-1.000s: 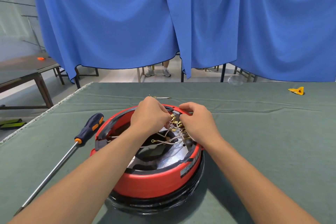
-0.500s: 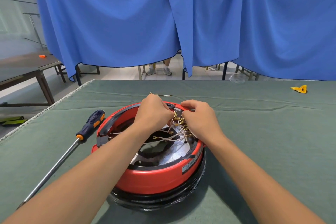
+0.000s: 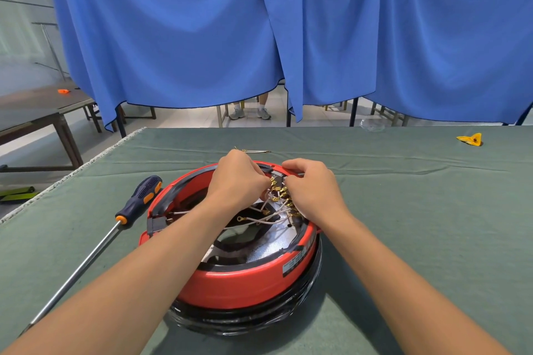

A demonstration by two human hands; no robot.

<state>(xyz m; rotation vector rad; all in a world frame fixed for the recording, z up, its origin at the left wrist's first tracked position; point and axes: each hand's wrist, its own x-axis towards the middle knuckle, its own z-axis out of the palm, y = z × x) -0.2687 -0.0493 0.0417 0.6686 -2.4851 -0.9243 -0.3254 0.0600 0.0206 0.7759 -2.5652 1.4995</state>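
Brass terminals [image 3: 278, 192] sat in a cluster at the far inner rim of the red housing [image 3: 245, 282], with thin white wires [image 3: 269, 220] trailing from them across the open middle; my left hand [image 3: 239, 179] was curled tight, its fingertips pinching into the cluster from the left; my right hand [image 3: 313, 190] was curled too, thumb and forefinger pinching the terminals from the right, just under a small grey block [image 3: 277, 175]; which single terminal each pinch held, I could not tell. The housing rested on a green cloth [image 3: 418, 210] over the table; a screwdriver [image 3: 138, 202] lay just beside it on my left; a loose wire [image 3: 255, 150] lay beyond my hands; a yellow piece [image 3: 470, 139] lay well apart at the far right; a blue curtain [image 3: 173, 37] hung behind the table, a side table [image 3: 34, 109] to its left.
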